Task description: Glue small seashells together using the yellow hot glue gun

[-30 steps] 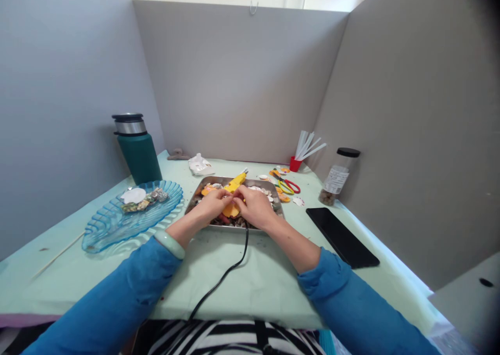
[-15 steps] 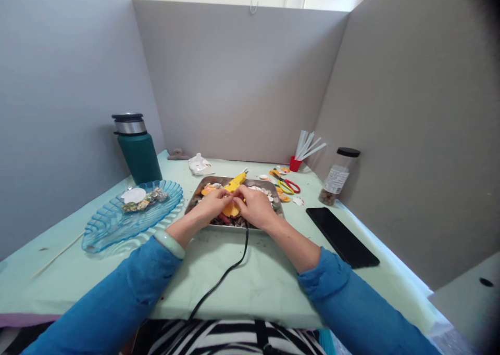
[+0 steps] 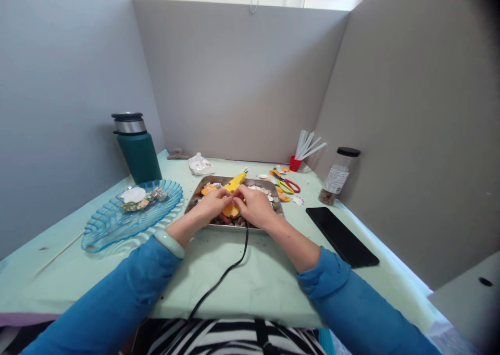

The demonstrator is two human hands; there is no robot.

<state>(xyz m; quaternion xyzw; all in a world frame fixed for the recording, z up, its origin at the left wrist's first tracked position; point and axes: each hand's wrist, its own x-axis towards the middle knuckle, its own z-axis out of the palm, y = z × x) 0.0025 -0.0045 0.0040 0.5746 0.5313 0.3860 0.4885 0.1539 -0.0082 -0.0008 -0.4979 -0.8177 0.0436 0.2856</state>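
Both my hands meet over a metal tray (image 3: 192, 201) filled with small shells and orange pieces. My left hand (image 3: 211, 203) and my right hand (image 3: 254, 205) are closed in a pinch on an orange piece (image 3: 230, 209) held between them, fingertips touching. A yellow glue gun (image 3: 235, 181) lies in the tray just behind my fingers, and its black cord (image 3: 222, 278) runs toward me across the table. A pale green bangle (image 3: 169, 243) sits on my left wrist.
A blue glass dish (image 3: 117, 222) with shells and a green flask (image 3: 136, 148) stand at the left. Scissors (image 3: 288, 186), a red cup of white sticks (image 3: 296, 162), a jar (image 3: 336, 178) and a black phone (image 3: 341, 236) lie right. Grey partition walls enclose the table.
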